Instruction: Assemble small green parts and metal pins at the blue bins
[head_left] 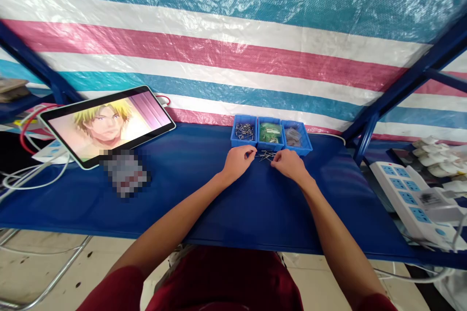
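Note:
A small heap of thin metal pins or screws (266,155) lies on the blue table between my two hands. My left hand (239,161) is on the left of the heap, its thumb and fingers closed in a pinch; what they hold, if anything, is too small to make out. My right hand (290,163) touches the heap's right edge with its fingers curled together, and anything in them is hidden. Just behind stand three joined blue bins: the left bin (243,145) with similar metal pieces, the middle bin (270,146) with green-tinted packets, the right bin (301,150) with clear plastic bags.
A tablet (109,124) showing a cartoon leans at the back left, with cables beside it. A blurred-out object (127,175) lies before it. At the right is a white power strip (404,194) with plugs. A striped tarp (233,53) hangs behind the blue table (248,214).

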{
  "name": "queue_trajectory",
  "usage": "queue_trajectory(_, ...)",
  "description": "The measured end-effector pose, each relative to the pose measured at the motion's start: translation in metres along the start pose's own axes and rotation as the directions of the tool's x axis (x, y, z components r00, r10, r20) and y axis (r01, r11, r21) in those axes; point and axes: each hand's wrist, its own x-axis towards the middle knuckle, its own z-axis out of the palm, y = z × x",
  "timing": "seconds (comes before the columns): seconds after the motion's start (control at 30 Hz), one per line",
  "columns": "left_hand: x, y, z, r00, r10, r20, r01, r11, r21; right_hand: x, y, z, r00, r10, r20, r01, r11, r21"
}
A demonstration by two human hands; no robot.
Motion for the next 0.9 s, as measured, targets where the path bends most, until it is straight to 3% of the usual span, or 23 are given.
queue_trajectory(0.1, 0.002, 0.001, 0.003, 0.988, -0.141, 0.066, 0.152, 0.966, -0.208, 0.0, -0.001, -0.004, 0.991, -0.004, -0.134, 0.029, 0.981, 0.191)
queue_trajectory(0.2, 0.004, 0.002, 0.006, 0.972, -0.213, 0.102, 0.236, 0.886, -0.398, -0.002, -0.006, 0.001, 0.97, -0.142, -0.197, 0.217, 0.871, 0.441)
queue_trajectory(0.27, 0.004, 0.002, 0.008, 0.973, -0.223, 0.067, 0.225, 0.833, -0.505, -0.003, -0.009, 0.007, 0.954, -0.216, -0.208, 0.295, 0.797, 0.527)
queue_trajectory(0.37, 0.005, 0.0, 0.01, 0.977, -0.211, -0.022, 0.159, 0.8, -0.578, -0.003, -0.012, 0.015, 0.947, -0.244, -0.209, 0.32, 0.767, 0.557)
queue_trajectory(0.57, 0.004, 0.001, 0.011, 0.984, -0.178, -0.025, 0.131, 0.804, -0.58, -0.003, -0.014, 0.018, 0.942, -0.266, -0.203, 0.334, 0.779, 0.53)
queue_trajectory(0.73, 0.005, 0.0, 0.006, 0.985, -0.165, -0.05, 0.103, 0.8, -0.591, -0.004, -0.013, 0.011, 0.949, -0.158, -0.273, 0.275, 0.838, 0.472)
queue_trajectory(0.8, 0.005, -0.002, 0.002, 0.992, -0.098, -0.074, 0.046, 0.856, -0.515, -0.004, -0.011, 0.008, 0.948, -0.112, -0.297, 0.246, 0.853, 0.46)
queue_trajectory(0.9, 0.004, -0.002, -0.002, 0.987, 0.105, -0.12, -0.136, 0.949, -0.286, -0.003, -0.009, 0.006, 0.943, -0.063, -0.327, 0.217, 0.862, 0.459)
